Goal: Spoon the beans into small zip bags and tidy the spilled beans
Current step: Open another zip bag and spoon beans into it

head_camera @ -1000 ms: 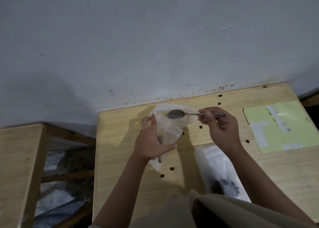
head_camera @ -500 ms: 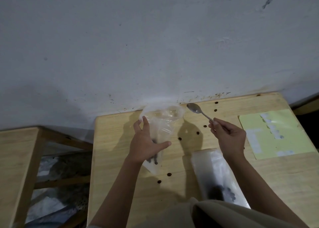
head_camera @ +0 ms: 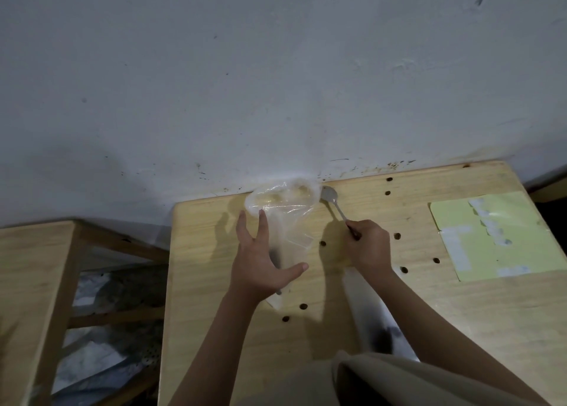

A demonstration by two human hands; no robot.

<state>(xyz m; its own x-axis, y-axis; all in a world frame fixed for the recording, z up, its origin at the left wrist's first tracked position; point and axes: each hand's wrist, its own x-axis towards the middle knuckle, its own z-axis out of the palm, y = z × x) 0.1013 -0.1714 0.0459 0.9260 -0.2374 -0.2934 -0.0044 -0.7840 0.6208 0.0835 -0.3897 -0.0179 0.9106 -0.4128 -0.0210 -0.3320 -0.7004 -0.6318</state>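
While the left hand (head_camera: 260, 267) holds the clear zip bag (head_camera: 285, 218) upright between straight spread fingers and thumb, mouth open near the far table (head_camera: 208, 283) edge, the right hand (head_camera: 368, 246) grips a metal spoon (head_camera: 333, 200) just right of it. Loose beans (head_camera: 303, 306) dot the wood.

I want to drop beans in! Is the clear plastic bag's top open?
Open: the clear plastic bag has its mouth spread into a wide loop.

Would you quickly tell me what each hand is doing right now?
Left hand: fingers straight, thumb spread, against the bag.
Right hand: grips the spoon.
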